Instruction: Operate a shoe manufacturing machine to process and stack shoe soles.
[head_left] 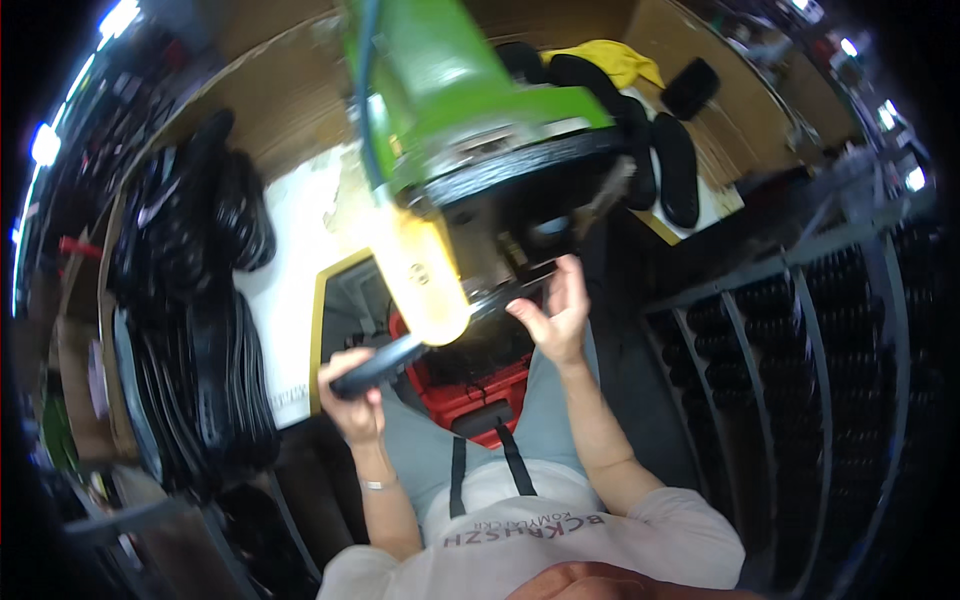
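Note:
A long black shoe sole (375,368) slants up beneath the yellow guard (425,285) of a green machine (470,110). Around its lower left end my left hand (350,395) is closed, thumb on the near side. A dark strip that looks like the same sole comes out right of the guard. There my right hand (560,315) has its thumb and fingers about the far end, close under the machine's dark head (530,200). The guard hides the middle of the sole, and blur hides fine detail.
Stacked black soles (215,370) lie on the white tabletop (285,290) at left. More soles (677,170) and a yellow cloth (605,62) lie behind, by cardboard walls. A red plastic container (470,395) stands between my legs. Racks (760,380) of dark items stand at right.

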